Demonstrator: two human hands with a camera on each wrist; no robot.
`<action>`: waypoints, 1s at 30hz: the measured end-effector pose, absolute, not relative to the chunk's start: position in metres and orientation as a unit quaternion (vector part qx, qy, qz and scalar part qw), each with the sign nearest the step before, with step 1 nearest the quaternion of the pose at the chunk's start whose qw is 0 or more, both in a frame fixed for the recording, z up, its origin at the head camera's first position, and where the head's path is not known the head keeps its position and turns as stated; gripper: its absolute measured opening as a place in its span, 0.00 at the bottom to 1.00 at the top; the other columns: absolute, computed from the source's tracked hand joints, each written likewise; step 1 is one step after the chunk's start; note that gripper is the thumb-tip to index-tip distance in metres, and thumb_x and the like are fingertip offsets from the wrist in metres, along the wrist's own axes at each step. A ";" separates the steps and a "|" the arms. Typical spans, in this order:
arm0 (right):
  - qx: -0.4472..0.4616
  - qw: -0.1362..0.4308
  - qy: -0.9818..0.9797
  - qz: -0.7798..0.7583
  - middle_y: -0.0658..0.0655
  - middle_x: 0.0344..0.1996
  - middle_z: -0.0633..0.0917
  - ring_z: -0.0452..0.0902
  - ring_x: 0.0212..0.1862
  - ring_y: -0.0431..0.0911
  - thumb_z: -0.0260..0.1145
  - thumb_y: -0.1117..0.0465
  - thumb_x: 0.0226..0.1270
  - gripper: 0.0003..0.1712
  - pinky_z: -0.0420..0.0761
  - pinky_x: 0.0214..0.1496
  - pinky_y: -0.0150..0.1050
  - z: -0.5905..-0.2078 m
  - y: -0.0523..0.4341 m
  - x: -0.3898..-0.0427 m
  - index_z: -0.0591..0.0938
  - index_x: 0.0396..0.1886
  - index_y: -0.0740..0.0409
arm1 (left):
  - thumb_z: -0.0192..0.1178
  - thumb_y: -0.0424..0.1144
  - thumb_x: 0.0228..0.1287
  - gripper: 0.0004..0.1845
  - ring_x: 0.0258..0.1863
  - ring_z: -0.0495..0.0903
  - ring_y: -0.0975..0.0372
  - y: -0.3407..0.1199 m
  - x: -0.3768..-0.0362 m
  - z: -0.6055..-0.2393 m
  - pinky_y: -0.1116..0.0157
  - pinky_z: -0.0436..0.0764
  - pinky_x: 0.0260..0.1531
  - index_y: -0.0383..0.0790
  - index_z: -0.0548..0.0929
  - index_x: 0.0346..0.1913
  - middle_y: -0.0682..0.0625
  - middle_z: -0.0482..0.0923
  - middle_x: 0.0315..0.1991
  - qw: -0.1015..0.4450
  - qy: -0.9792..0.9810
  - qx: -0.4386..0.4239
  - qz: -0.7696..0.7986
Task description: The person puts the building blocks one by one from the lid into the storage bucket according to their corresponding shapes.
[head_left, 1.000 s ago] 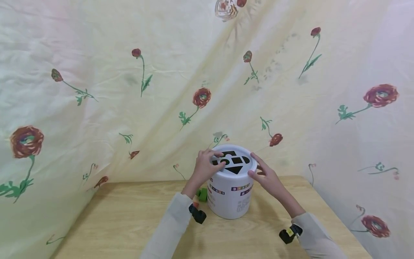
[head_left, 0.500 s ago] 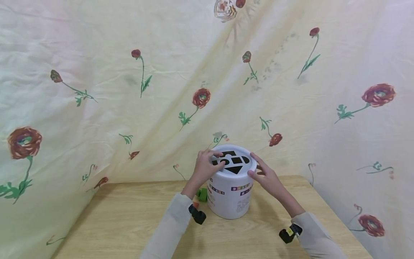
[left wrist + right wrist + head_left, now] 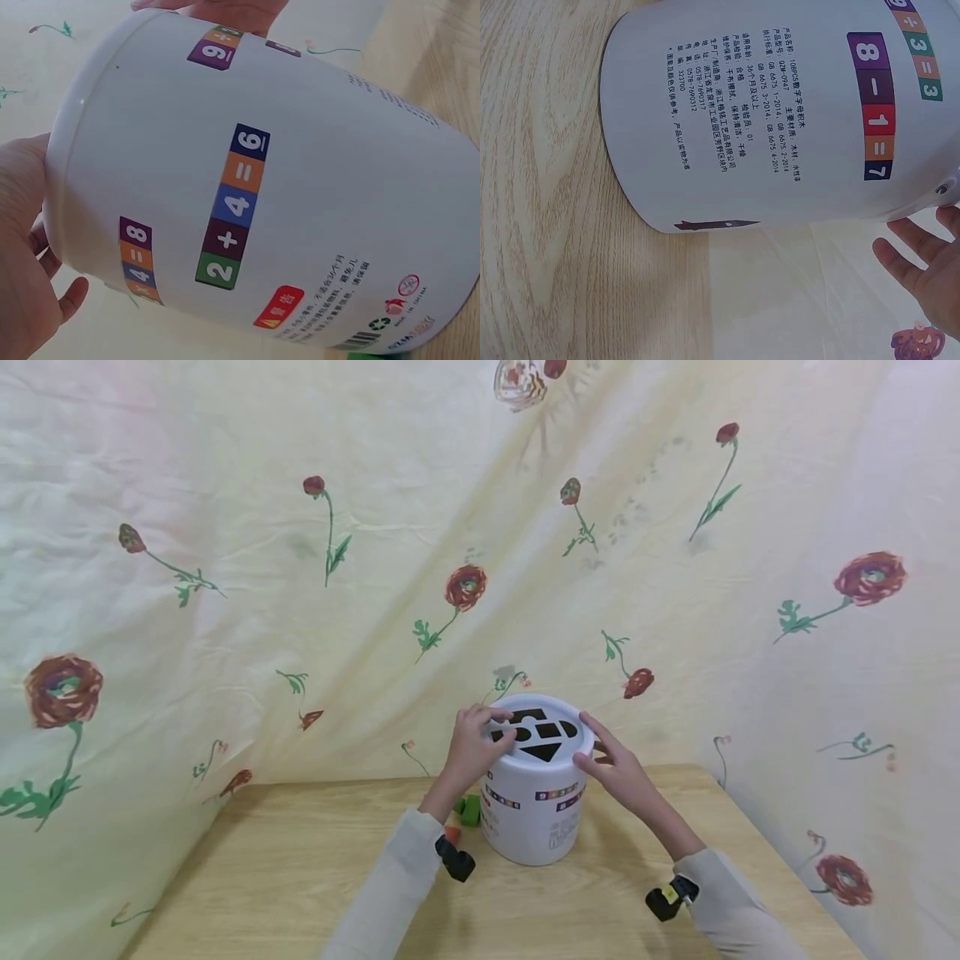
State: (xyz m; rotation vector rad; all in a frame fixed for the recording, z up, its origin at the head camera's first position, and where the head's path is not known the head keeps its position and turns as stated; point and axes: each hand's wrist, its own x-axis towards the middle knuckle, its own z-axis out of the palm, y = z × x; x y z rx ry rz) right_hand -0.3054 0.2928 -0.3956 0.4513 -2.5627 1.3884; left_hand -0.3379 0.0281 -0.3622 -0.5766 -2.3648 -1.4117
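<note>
A white bucket (image 3: 536, 814) stands upright on the wooden table (image 3: 262, 877); its lid (image 3: 536, 732) has dark shape-cut holes. My left hand (image 3: 474, 750) grips the lid's left rim, fingers over the top and thumb curled onto it. My right hand (image 3: 611, 767) touches the lid's right rim with nearly straight fingers. In the left wrist view the bucket (image 3: 300, 187) fills the frame, printed with coloured number squares, and my left hand's palm (image 3: 22, 247) lies against its rim. The right wrist view shows the bucket's side (image 3: 780, 112) and my right hand's spread fingers (image 3: 930, 262) by the rim.
A green block (image 3: 470, 810) and a small red piece (image 3: 452, 833) lie on the table just left of the bucket. A flowered cloth (image 3: 300, 568) hangs close behind and on both sides. Bare wood lies in front of the bucket.
</note>
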 end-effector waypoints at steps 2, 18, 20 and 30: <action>0.153 0.095 -0.864 0.470 0.63 0.80 0.60 0.68 0.70 0.69 0.61 0.48 0.77 0.43 0.77 0.62 0.64 -0.396 0.293 -0.305 0.52 0.83 0.42 | 0.68 0.40 0.66 0.14 0.55 0.71 0.54 0.027 -0.337 -0.363 0.53 0.78 0.55 0.42 0.86 0.53 0.46 0.82 0.51 0.165 -0.827 -0.200 -0.498; 0.157 0.097 -0.861 0.474 0.62 0.80 0.60 0.68 0.70 0.69 0.61 0.48 0.77 0.42 0.77 0.62 0.64 -0.398 0.294 -0.307 0.53 0.83 0.43 | 0.64 0.39 0.69 0.11 0.56 0.73 0.52 0.007 -0.342 -0.376 0.50 0.76 0.57 0.43 0.87 0.52 0.48 0.81 0.52 0.212 -0.801 -0.180 -0.530; 0.156 0.097 -0.861 0.474 0.62 0.80 0.59 0.68 0.71 0.69 0.61 0.48 0.77 0.42 0.77 0.63 0.64 -0.398 0.294 -0.307 0.52 0.83 0.43 | 0.63 0.39 0.70 0.11 0.56 0.73 0.53 0.005 -0.343 -0.377 0.54 0.75 0.57 0.44 0.87 0.52 0.48 0.81 0.52 0.216 -0.802 -0.176 -0.528; 0.156 0.099 -0.862 0.472 0.62 0.80 0.60 0.68 0.70 0.69 0.60 0.48 0.77 0.42 0.76 0.63 0.65 -0.399 0.293 -0.307 0.52 0.83 0.41 | 0.61 0.43 0.72 0.14 0.55 0.73 0.54 -0.008 -0.346 -0.389 0.54 0.75 0.57 0.43 0.84 0.56 0.49 0.81 0.50 0.211 -0.801 -0.161 -0.537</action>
